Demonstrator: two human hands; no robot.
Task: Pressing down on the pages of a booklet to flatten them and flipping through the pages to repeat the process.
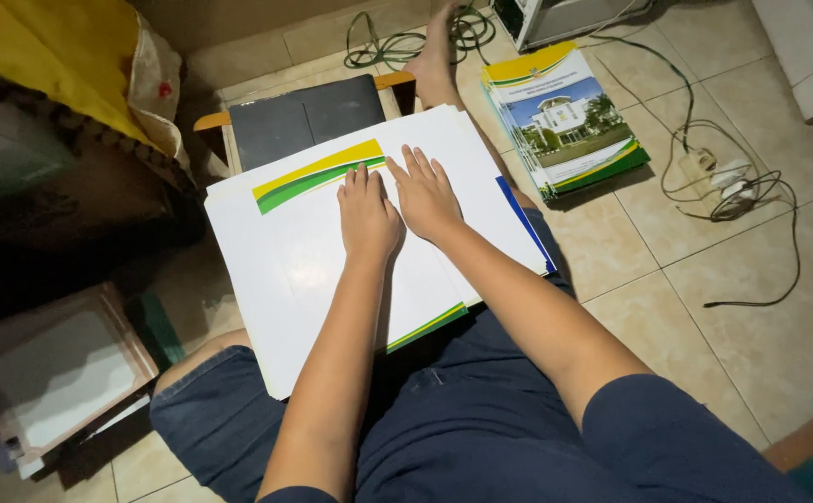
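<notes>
We see a large white printed sheet (304, 251) lying across the lap of a seated person, glossy and mostly blank, with a curved yellow and green band across its upper left part. Under it lie further sheets: a green and yellow edge peeks out at the lower right, and a blue edge (526, 224) shows along the right side.

The left hand (366, 216) rests palm down on the sheet, fingers straight and close together, gripping nothing. The right hand (425, 194) lies just beside it, also flat, fingers slightly spread, pressing on the paper and holding nothing. The two hands nearly touch at the thumbs.

Beyond the sheet's far edge we see a dark flat board (306, 116) on a small wooden stand. To the right, on the tiled floor (704, 289), sits a stack of printed covers (565, 121) showing a building and the same yellow and green bands. Further right, a power strip with cables (728, 182) trails over the tiles. A bare foot (436, 61) stretches out ahead, and yellow cloth (61, 51) lies at the upper left.
</notes>
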